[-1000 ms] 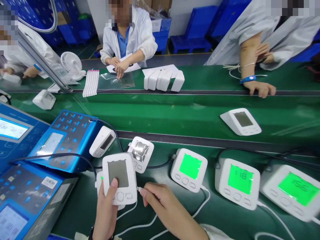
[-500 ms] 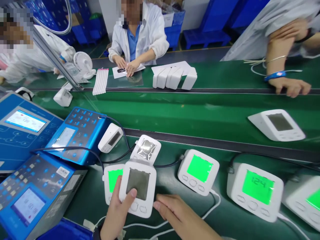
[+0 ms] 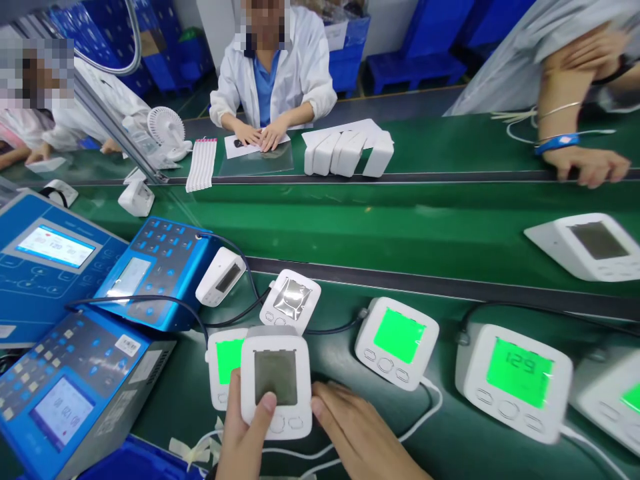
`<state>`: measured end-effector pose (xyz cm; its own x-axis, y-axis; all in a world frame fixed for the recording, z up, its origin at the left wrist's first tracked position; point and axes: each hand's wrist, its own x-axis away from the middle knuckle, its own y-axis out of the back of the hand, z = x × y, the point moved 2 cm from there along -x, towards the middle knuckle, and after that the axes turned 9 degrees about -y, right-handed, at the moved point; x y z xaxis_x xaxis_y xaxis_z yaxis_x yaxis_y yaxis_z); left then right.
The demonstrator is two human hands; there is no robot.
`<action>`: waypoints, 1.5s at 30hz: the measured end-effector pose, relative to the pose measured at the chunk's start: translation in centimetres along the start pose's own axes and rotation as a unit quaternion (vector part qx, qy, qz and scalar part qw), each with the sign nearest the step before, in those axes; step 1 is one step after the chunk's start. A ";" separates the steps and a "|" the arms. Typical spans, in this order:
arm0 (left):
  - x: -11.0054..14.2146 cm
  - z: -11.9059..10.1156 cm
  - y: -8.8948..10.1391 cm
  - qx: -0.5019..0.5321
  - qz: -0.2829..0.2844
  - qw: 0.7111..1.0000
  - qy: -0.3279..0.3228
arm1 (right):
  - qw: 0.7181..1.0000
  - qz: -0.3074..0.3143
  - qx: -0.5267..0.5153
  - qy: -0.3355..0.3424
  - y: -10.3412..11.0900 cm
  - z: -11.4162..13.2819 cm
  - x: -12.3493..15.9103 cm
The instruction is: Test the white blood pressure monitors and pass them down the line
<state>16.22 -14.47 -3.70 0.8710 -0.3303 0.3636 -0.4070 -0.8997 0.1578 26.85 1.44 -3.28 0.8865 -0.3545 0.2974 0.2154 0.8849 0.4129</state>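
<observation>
A white blood pressure monitor (image 3: 298,360) with a dark grey screen is held upright by my left hand (image 3: 245,430), its thumb lying on the lower screen. My right hand (image 3: 353,427) is at the monitor's lower right edge, fingers pressed together; whatever they may pinch is hidden. Partly behind the held unit stands a monitor with a green screen (image 3: 229,357). Just beyond it lies another monitor with a shiny film-like screen (image 3: 291,298). To the right, a lit green monitor (image 3: 397,343) has a black hose and a white cable attached.
Blue test boxes (image 3: 150,267) with screens and keypads fill the left side. More lit monitors (image 3: 515,380) stand at the right. A green conveyor (image 3: 350,220) carries a white monitor (image 3: 593,247). Across it, a co-worker's hands (image 3: 260,137) rest on a sheet beside several white units (image 3: 350,153).
The held monitor has turned slightly more upright, and my right fingers have come against its edge. Units on the conveyor have shifted right. The co-worker's hands opposite have moved.
</observation>
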 end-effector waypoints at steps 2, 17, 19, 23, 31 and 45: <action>-0.4 -1.3 -0.3 -0.064 0.089 0.993 -0.042 | 0.997 -0.030 -0.054 -0.046 0.5 -0.4 -0.2; -20.4 -8.2 -5.9 -0.280 0.339 0.890 -0.121 | 0.912 -0.084 -0.400 -0.042 -1.9 -0.7 -7.2; -20.7 -7.8 -5.8 -0.255 0.367 0.892 -0.073 | 0.910 -0.089 -0.405 -0.028 -1.8 -0.7 -7.6; -20.6 -7.3 -5.4 -0.203 0.378 0.903 -0.020 | 0.902 -0.083 -0.424 -0.015 -1.5 -0.9 -7.9; -19.7 -8.1 -4.2 -0.121 0.333 0.931 -0.091 | 0.888 -0.131 -0.441 -0.018 -2.3 -1.3 -9.1; -14.7 -8.8 -2.1 -0.274 0.286 0.849 -0.349 | 0.926 -0.083 -0.368 0.029 -2.5 -1.8 -9.1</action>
<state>1.84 -5.24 -1.34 0.3612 -0.9293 -0.0777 -0.7190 -0.3306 0.6114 18.95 2.97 -8.62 0.8324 -0.5054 0.2272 0.5517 0.7938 -0.2558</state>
